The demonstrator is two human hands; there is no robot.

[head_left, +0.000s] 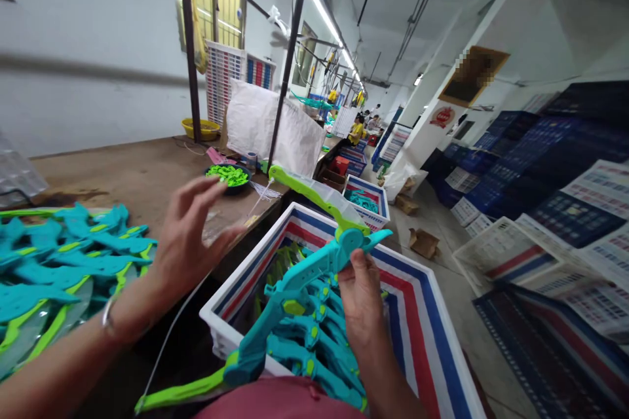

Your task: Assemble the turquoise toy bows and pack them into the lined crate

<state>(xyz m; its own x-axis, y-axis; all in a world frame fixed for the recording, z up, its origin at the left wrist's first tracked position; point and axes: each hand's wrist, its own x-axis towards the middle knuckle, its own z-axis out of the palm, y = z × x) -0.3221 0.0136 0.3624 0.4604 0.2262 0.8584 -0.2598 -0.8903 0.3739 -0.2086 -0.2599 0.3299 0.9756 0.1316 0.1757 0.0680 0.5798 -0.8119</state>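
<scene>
My right hand grips a teal and lime-green plastic toy bow near its upper joint, holding it slantwise over a crate. The bow's green limbs reach out at both ends, and a thin white string runs between their tips, partly hidden by my left hand. My left hand is raised beside the string, thumb and fingers apart, with nothing visible in it. Below the bow, the white crate with a red and blue striped lining holds several similar teal pieces.
Teal and green pieces are heaped on the brown table at left. A dark bowl of small green parts and a yellow basin stand farther back. Another crate lies ahead; stacked crates line the right. People sit far off.
</scene>
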